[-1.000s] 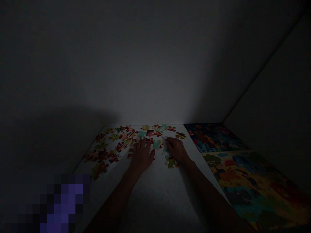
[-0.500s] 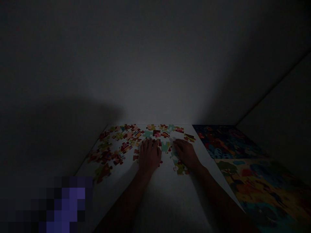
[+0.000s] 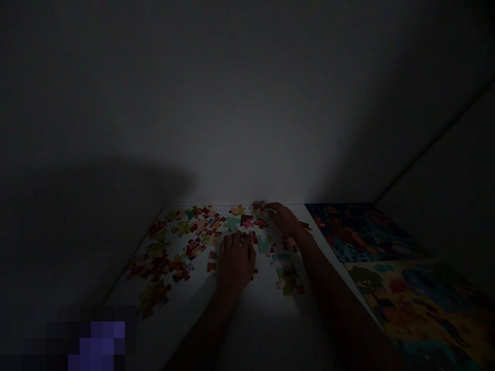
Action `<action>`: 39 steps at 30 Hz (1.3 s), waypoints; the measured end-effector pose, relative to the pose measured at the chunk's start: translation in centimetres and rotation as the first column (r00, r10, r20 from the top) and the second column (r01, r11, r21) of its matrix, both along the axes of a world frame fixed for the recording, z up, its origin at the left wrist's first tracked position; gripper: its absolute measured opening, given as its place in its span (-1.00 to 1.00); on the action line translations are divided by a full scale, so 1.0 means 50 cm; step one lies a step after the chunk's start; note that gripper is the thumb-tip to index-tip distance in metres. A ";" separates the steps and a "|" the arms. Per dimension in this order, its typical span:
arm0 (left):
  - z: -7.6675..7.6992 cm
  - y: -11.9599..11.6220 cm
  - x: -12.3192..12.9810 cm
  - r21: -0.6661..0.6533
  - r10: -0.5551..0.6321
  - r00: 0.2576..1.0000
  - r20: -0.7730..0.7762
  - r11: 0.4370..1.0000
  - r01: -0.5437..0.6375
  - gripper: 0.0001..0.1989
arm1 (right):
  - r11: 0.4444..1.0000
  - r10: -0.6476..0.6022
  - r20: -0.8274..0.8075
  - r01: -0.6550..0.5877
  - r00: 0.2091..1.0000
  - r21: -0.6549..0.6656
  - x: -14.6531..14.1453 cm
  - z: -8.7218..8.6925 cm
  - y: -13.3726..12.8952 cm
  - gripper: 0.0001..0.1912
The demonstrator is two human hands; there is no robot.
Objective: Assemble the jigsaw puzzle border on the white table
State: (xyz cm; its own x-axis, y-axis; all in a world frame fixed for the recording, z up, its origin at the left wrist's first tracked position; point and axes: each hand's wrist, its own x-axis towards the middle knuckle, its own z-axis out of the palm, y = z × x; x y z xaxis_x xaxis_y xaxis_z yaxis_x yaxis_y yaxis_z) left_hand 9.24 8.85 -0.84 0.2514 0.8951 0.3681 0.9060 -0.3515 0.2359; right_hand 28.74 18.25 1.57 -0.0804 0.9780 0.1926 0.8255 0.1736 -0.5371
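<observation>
Many small jigsaw pieces in red, yellow and teal lie scattered over a white table in dim light. My left hand rests palm down, its fingertips on or just beside pieces near the middle of the spread. My right hand reaches to the far edge of the spread, with a blurred jigsaw piece at its fingertips. I cannot tell if that piece is held. A joined group of pieces lies between my hands and nearer to me.
Two brightly painted picture panels, a dark blue one and a yellow-and-teal one, lie to the right of the white table. A wall rises behind the table. A pixelated purple patch covers the lower left.
My right hand has moved forward to the far edge of the pieces, uncovering the group near me. My left hand has barely moved, and the view has shifted slightly.
</observation>
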 end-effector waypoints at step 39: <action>0.004 0.009 -0.013 -0.070 0.003 0.995 0.104 0.998 0.004 -0.74 | 0.993 0.114 0.019 -0.114 0.993 -0.031 0.026 0.007 0.024 -0.59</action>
State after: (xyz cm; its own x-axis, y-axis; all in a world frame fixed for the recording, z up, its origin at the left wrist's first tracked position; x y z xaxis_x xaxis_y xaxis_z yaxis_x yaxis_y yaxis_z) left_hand 8.58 9.31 -0.63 0.2157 0.9193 0.3291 0.8750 -0.3316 0.3527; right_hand 30.02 19.45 1.91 -0.1953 0.9675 0.1606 0.8120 0.2514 -0.5267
